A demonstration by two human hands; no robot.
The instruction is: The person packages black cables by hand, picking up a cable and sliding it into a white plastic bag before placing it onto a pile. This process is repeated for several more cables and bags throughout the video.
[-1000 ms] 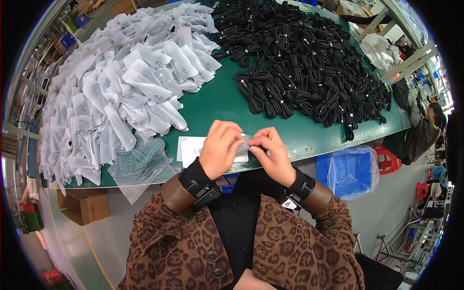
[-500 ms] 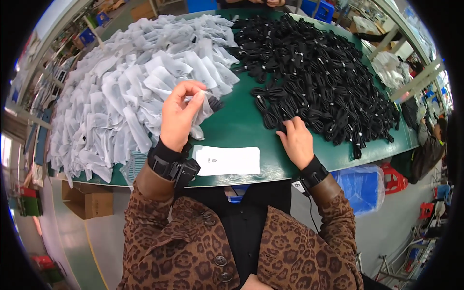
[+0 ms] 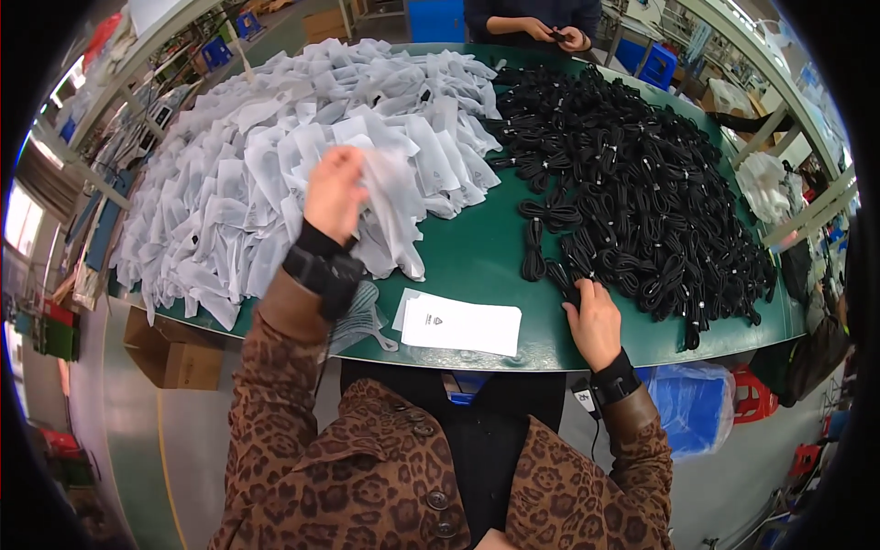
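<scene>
Left hand pinches a white pouch over the pouch pile. Right hand grips a black cable bundle, fingertips hidden. Flat white bags lie between; a co-worker's hands are cut off at the top.

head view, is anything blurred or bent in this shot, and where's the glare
Head view: the green table's edges curve toward the rim from fisheye distortion, and the corners go black. The left hand and the white bag it holds are slightly motion-smeared; the right hand on the black cables is sharper. Overexposed brightness sits at the far left edge.
</scene>
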